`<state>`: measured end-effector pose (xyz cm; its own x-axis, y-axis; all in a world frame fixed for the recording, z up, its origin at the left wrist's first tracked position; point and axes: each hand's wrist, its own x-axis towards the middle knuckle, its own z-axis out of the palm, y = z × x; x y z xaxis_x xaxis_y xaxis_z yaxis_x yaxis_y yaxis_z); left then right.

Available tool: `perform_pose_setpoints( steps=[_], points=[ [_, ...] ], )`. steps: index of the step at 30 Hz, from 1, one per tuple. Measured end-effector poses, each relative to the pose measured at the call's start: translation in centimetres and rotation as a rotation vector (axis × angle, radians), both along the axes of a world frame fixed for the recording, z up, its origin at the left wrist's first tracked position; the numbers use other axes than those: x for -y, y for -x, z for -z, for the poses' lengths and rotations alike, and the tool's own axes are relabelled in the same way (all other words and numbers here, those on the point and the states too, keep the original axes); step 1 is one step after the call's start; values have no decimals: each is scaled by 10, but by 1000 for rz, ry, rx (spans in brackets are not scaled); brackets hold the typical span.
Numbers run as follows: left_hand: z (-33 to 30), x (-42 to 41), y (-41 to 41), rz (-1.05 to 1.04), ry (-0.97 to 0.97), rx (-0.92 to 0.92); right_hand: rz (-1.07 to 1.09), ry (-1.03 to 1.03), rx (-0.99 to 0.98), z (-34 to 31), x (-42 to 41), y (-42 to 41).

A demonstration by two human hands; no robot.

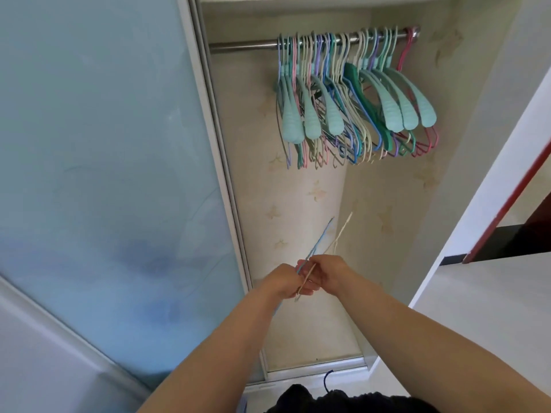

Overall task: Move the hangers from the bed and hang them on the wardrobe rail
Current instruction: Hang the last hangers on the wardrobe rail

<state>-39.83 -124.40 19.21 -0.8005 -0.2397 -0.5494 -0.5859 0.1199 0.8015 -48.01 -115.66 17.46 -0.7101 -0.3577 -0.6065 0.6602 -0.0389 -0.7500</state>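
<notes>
Both hands are meeting low in front of the open wardrobe, likely to part two thin hangers so each can go up alone. The left hand [286, 281] is gripping a blue hanger [316, 248]; the right hand [328, 274] is pinching a cream hanger [343, 231], both blurred. Far above, the rail [238, 45] is carrying a crowded bunch of pastel hangers [351, 99] toward its right end, leaving its left stretch bare. The bed is not showing.

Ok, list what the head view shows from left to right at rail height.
Frosted sliding door → bare stretch of the wardrobe rail → bunch of hung hangers → lone pink hanger at the rail's right end → wardrobe side wall.
</notes>
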Motion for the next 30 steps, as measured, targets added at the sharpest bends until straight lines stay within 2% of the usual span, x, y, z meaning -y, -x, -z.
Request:
perform_pose_setpoints(
  steps=[3, 5, 7, 11, 17, 20, 26, 30],
  points=[
    [-13, 16, -8, -193, -85, -2, 18, -144, -95, -2, 5, 5],
    [-18, 26, -15, -288, -158, -28, -29, -314, -177, -10, 1, 12],
    [-19, 33, -20, -400, -287, -70, -163, -474, -293, -27, -2, 15],
    [-13, 39, -17, -614, -444, -65, -523, -795, -695, -64, 18, 11],
    [-16, 42, -7, -689, -505, -88, -525, -864, -1098, -93, 46, 10],
    [-20, 44, -5, -707, -599, -86, -419, -803, -1264, -106, 52, 9],
    [-26, 48, -4, -750, -661, -77, -170, -520, -1430, -156, 68, 8],
    [-47, 50, 7, -773, -601, -192, -56, -442, -1478, -209, 90, 22]
  ],
)
